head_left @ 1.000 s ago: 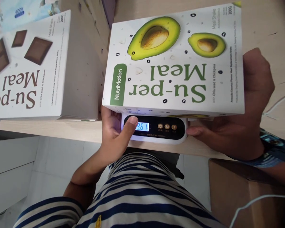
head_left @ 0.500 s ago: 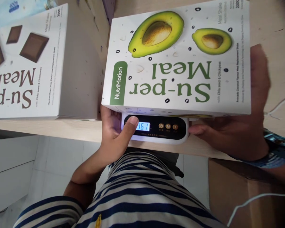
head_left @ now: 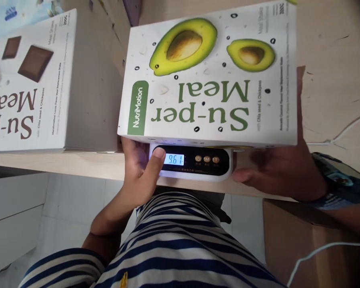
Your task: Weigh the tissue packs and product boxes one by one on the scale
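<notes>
Pale wood-grain counter (head_left: 339, 84) stretches before me. Near its front edge, my left fingers (head_left: 155, 162) bend at the left end of a white plastic scale with a black panel (head_left: 192, 163), thumb lapping over it. My right fingers (head_left: 247, 175) have the thumb beside the scale's right end, the others mostly hidden behind a large white cardboard box printed with avocados (head_left: 210, 80); I cannot tell whether either hand grips. That box sits above the scale. Farther out, a white box printed with chocolate squares (head_left: 48, 92) stands at the counter's front left corner.
</notes>
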Action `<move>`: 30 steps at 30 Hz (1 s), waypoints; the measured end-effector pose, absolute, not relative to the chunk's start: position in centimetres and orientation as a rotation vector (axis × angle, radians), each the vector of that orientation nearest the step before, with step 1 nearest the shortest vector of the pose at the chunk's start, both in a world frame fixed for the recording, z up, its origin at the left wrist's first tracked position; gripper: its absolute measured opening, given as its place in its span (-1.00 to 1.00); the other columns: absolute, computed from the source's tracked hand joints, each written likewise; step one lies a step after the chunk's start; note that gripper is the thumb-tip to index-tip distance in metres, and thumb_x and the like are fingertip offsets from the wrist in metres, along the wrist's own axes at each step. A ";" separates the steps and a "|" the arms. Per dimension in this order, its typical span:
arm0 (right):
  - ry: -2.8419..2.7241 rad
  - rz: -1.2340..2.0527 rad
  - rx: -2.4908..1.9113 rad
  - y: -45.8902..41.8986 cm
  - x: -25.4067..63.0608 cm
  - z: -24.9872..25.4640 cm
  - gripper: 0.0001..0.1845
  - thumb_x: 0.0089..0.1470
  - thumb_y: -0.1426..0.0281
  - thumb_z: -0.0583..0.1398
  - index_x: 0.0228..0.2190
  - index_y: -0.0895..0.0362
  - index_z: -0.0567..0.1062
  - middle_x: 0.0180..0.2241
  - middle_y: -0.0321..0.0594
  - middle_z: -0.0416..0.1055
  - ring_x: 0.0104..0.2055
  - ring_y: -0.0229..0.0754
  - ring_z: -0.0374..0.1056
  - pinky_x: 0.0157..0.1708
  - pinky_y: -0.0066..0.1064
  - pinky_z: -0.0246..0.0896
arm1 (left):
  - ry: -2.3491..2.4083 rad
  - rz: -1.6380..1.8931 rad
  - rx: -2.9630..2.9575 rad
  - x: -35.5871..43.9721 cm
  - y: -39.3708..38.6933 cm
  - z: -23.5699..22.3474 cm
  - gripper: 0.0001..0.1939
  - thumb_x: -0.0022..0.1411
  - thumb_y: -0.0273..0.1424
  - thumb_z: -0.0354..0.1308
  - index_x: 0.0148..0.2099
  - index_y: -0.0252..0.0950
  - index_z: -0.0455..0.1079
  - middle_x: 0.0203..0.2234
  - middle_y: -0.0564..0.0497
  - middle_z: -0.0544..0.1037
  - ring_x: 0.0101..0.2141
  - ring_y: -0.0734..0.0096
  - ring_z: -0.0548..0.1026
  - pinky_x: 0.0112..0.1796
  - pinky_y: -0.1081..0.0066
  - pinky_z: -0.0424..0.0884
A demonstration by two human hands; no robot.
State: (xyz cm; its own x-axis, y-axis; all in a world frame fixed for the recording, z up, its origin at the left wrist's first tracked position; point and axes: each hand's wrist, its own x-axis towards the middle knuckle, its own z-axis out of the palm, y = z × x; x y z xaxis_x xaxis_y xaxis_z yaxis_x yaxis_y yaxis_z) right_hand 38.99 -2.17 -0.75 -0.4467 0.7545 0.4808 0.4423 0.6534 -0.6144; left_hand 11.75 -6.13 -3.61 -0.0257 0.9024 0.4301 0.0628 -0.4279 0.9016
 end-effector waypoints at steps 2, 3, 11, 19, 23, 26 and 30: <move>-2.126 0.489 -0.845 -1.7 39.1 -0.8 0.30 0.14 -0.33 0.27 0.59 -0.10 -0.18 0.56 -0.31 0.07 0.61 0.04 0.07 0.63 -0.07 -0.01 | 1.058 1.521 1.567 11.8 -6.0 -3.3 -0.40 0.50 -0.14 0.21 0.48 -0.01 0.19 0.31 -0.11 0.49 0.40 0.15 0.44 0.36 0.17 0.48; -2.127 0.458 -0.803 -1.5 39.1 -0.9 0.34 0.15 -0.32 0.27 0.60 -0.06 -0.25 0.58 -0.33 0.01 0.63 -0.01 0.02 0.64 -0.18 -0.09 | 1.056 1.526 1.579 11.8 -5.9 -3.2 -0.41 0.50 -0.16 0.21 0.47 -0.02 0.21 0.29 -0.09 0.51 0.36 0.19 0.48 0.36 0.20 0.48; -2.003 0.650 -0.754 -1.6 38.4 -0.4 0.16 0.22 -0.24 0.27 0.58 -0.19 -0.13 0.63 -0.45 -0.23 0.69 0.23 -0.29 0.69 0.02 -0.25 | 1.011 1.570 1.540 11.7 -5.9 -3.1 -0.47 0.51 -0.22 0.21 0.45 0.03 0.26 0.24 0.00 0.55 0.31 0.32 0.53 0.39 0.32 0.43; -2.089 0.477 -0.680 -1.1 39.0 -0.1 0.10 0.25 -0.17 0.30 0.57 -0.27 -0.11 0.60 -0.79 -0.23 0.69 -0.04 -0.25 0.69 -0.15 -0.18 | 1.002 1.585 1.479 11.9 -5.9 -3.1 -0.45 0.49 -0.22 0.26 0.43 0.03 0.27 0.29 -0.03 0.53 0.31 0.27 0.54 0.37 0.27 0.46; -2.074 0.462 -0.718 -1.2 38.9 -0.1 0.09 0.25 -0.19 0.29 0.57 -0.30 -0.09 0.61 -0.74 -0.22 0.68 -0.02 -0.20 0.69 -0.12 -0.20 | 1.004 1.570 1.490 11.9 -5.9 -3.1 -0.48 0.51 -0.22 0.24 0.43 0.01 0.27 0.33 -0.05 0.49 0.32 0.23 0.53 0.38 0.23 0.45; -2.002 0.538 -0.777 -1.5 38.7 -0.3 0.10 0.22 -0.21 0.30 0.55 -0.36 -0.09 0.61 -0.61 -0.17 0.69 0.06 -0.22 0.70 0.02 -0.33 | 1.002 1.577 1.500 11.9 -5.9 -3.1 -0.49 0.51 -0.22 0.24 0.42 -0.02 0.29 0.36 -0.06 0.46 0.32 0.22 0.53 0.38 0.24 0.45; -1.948 0.658 -0.846 -1.7 38.8 -0.6 0.11 0.20 -0.23 0.30 0.54 -0.45 -0.15 0.62 -0.55 -0.21 0.70 0.13 -0.28 0.67 0.18 -0.19 | 0.981 1.572 1.507 11.7 -5.8 -3.2 -0.49 0.51 -0.24 0.26 0.41 -0.03 0.29 0.35 -0.04 0.47 0.32 0.28 0.53 0.37 0.30 0.45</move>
